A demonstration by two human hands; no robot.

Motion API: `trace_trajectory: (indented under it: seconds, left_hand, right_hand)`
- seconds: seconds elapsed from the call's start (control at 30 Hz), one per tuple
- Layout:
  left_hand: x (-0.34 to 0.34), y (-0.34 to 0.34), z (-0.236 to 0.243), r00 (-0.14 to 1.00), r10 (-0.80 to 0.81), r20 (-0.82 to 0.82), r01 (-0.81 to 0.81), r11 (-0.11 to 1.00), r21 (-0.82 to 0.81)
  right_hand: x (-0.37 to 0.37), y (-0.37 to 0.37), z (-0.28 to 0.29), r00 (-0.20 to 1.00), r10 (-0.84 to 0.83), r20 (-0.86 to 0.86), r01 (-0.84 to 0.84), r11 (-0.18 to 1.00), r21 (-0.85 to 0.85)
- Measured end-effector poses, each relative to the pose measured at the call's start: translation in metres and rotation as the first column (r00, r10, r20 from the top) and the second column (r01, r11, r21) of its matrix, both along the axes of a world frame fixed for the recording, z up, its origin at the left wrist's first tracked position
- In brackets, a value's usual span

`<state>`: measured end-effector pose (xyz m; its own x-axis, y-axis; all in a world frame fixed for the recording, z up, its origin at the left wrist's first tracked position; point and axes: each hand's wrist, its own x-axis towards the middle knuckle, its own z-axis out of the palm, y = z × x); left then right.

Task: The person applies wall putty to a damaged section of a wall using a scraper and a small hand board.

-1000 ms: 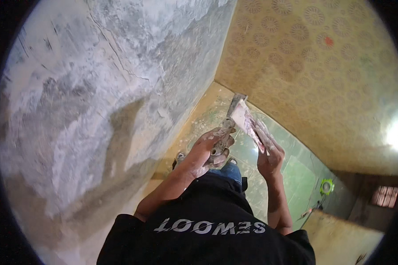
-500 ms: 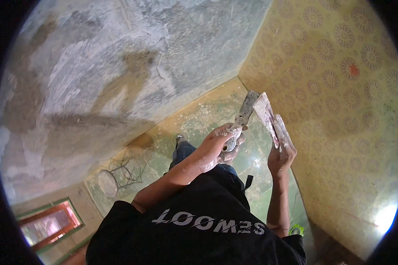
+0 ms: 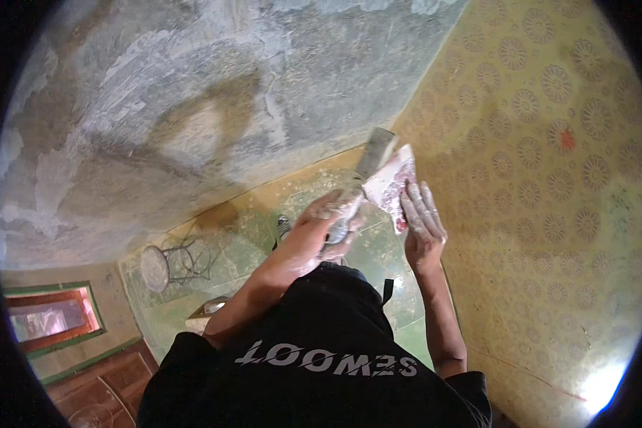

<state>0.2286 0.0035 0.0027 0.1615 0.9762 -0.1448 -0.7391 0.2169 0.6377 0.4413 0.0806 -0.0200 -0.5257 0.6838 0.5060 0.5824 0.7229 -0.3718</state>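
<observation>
We are seeing the left hand (image 3: 324, 217) gripping a flat, grey-bladed metal scraper (image 3: 378, 151), while the right hand (image 3: 424, 225), its fingers extending, is supporting a thin, tapering, white-and-reddish plate (image 3: 392, 182) just beside it; we are leaving undecided whether the two are touching. We are judging the step as working the scraper against the plate, the next move calling for steady support and a controlled angle. Compared with half a second earlier, the plate is presenting a broader face.

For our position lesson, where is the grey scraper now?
The scraper is in the left hand, above and right of the head view's centre, beside the white-smeared plate in the right hand.
</observation>
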Motion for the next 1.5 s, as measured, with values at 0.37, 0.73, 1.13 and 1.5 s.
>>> trace_trajectory:
  seconds: [0.37, 0.73, 1.13, 1.5]
  left_hand:
    - [-0.034, -0.004, 0.014, 0.977, 0.025, -0.212, -0.022, 1.0, 0.017]
    - [-0.104, -0.018, 0.003, 0.862, -0.16, -0.482, 0.14, 0.987, -0.077]
    - [-0.186, -0.06, -0.011, 0.865, -0.109, -0.49, 0.077, 0.993, -0.084]
    - [-0.231, -0.122, -0.016, 0.869, 0.0, -0.495, -0.055, 0.994, -0.096]
  right_hand:
    - [0.023, 0.01, -0.01, 0.659, -0.359, -0.661, -0.231, 0.74, -0.632]
    - [-0.017, 0.047, 0.034, 0.745, -0.223, -0.628, -0.25, 0.781, -0.573]
    - [-0.108, 0.029, 0.023, 0.811, -0.136, -0.568, -0.217, 0.833, -0.509]
    - [-0.209, -0.016, 0.022, 0.891, 0.093, -0.443, -0.337, 0.79, -0.512]
